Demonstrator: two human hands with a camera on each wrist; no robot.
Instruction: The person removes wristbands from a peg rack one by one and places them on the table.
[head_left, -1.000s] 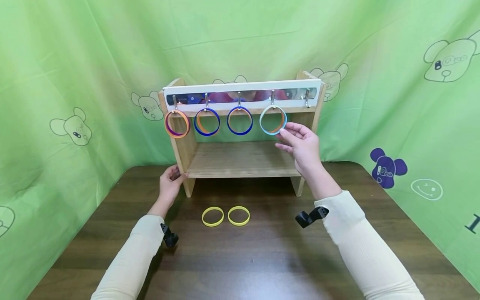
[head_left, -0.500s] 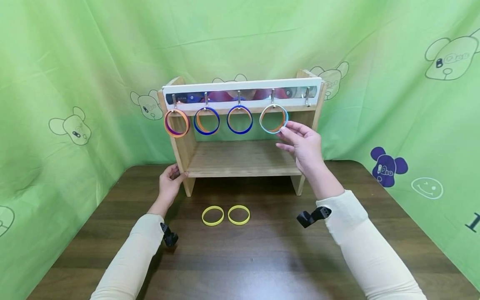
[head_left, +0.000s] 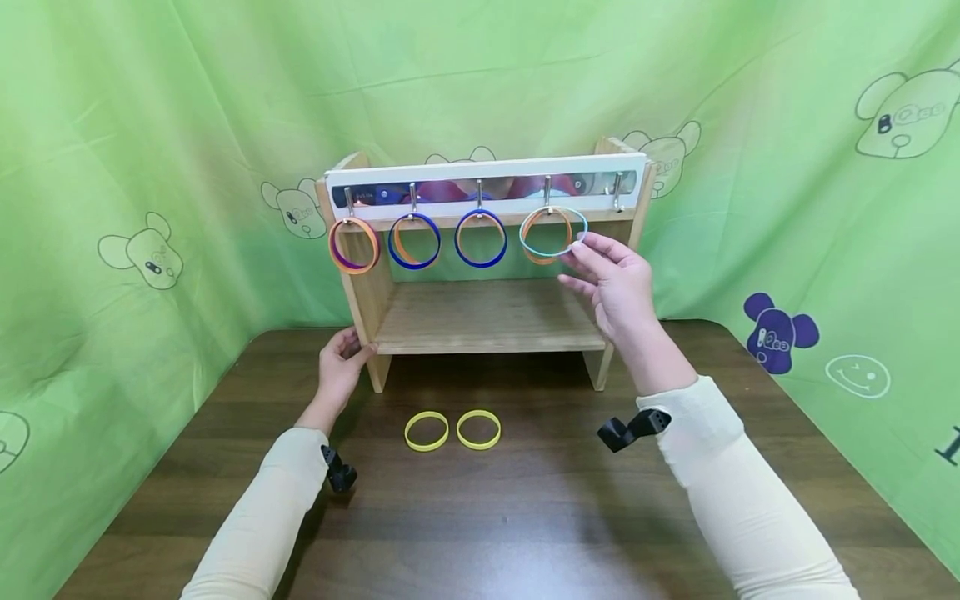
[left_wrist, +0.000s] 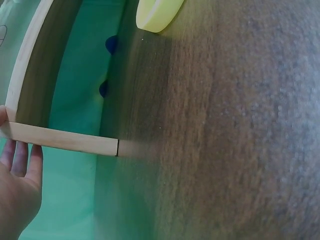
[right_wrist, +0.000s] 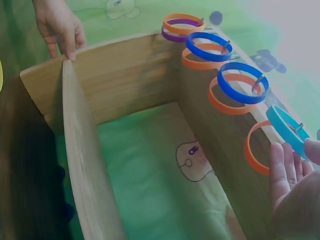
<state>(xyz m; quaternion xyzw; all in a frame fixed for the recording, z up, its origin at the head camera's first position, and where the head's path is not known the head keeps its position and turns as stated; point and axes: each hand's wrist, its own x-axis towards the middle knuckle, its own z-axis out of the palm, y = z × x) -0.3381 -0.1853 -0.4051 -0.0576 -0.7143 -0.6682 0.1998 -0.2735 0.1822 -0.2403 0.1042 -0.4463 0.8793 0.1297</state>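
Observation:
My right hand [head_left: 618, 287] pinches the lower right edge of a light blue wristband [right_wrist: 284, 129] between thumb and fingers. That band is tilted outward and still loops around the fourth hook from the left on the wooden rack [head_left: 491, 321]. Behind it an orange wristband [right_wrist: 248, 150] hangs on the same hook. At the rack's lower left my left hand [head_left: 337, 371] holds the side panel [left_wrist: 65, 138], thumb in front and fingers behind. Two yellow wristbands [head_left: 426, 448] lie side by side on the table before the rack.
Purple and orange bands hang on the leftmost hook; a blue wristband [head_left: 393, 254] with an orange one hangs on the second, and the third carries another such pair. The rightmost hook [head_left: 617, 193] bears no band. Green printed cloth [head_left: 480, 75] surrounds the brown table [head_left: 525, 517].
My right hand has moved slightly right and up, tilting the light blue wristband away from the orange one behind it. The left hand has stayed on the rack.

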